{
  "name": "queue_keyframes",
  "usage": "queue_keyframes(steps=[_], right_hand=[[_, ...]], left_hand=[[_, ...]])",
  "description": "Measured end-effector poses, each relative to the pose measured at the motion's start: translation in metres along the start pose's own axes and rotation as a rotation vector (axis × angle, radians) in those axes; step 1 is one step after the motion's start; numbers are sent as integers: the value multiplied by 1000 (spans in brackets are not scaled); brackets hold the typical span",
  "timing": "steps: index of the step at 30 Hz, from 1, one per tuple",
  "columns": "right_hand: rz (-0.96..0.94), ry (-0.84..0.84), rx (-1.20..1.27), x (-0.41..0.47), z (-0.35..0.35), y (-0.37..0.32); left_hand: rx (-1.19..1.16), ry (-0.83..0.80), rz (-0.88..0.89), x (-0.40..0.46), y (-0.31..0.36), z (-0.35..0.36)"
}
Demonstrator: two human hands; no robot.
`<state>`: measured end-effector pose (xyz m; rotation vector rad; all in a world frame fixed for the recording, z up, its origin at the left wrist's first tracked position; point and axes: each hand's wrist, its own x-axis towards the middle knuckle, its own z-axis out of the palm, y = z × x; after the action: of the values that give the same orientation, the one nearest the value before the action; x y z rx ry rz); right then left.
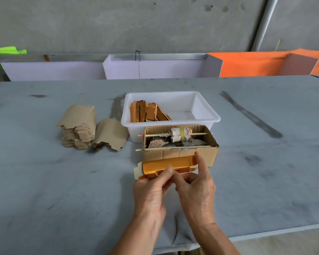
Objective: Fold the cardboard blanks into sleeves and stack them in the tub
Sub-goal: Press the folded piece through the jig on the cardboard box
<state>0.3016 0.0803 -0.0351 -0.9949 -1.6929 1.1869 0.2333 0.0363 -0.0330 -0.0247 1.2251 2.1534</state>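
Both my hands hold one gold-foil cardboard blank (pixel 166 165), partly folded, just above the table in front of a small brown box. My left hand (pixel 151 188) pinches its near edge with thumb and fingers. My right hand (pixel 197 184) grips its right end, the forefinger raised along the edge. A white tub (pixel 206 118) stands behind the box and holds several folded gold sleeves (pixel 147 112) leaning at its left side. A stack of flat brown blanks (pixel 79 126) lies to the left of the tub, with one loose blank (pixel 110 134) leaning against it.
The open brown cardboard box (pixel 180 155) holds rags, a cloth roller on a stick and a second stick across its top. The grey table (pixel 63 181) ends near my arms at the lower right. Lilac and orange panels (pixel 155 69) line the far edge.
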Motion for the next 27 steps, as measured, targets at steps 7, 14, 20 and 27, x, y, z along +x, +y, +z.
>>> queue_keyframes(steps=[7, 14, 20, 27], right_hand=[[-27, -47, -46, 4, -2, -3], [-79, -81, -33, -5, -2, -6], [45, -53, 162, -10, 0, 0], [313, -133, 464, 1, -5, 5]], left_hand=[[-31, 23, 15, -1, 0, -2], [-43, 113, 42, -1, 2, -2], [-81, 143, -63, 0, 5, 1], [-28, 170, -173, 3, 4, 2]])
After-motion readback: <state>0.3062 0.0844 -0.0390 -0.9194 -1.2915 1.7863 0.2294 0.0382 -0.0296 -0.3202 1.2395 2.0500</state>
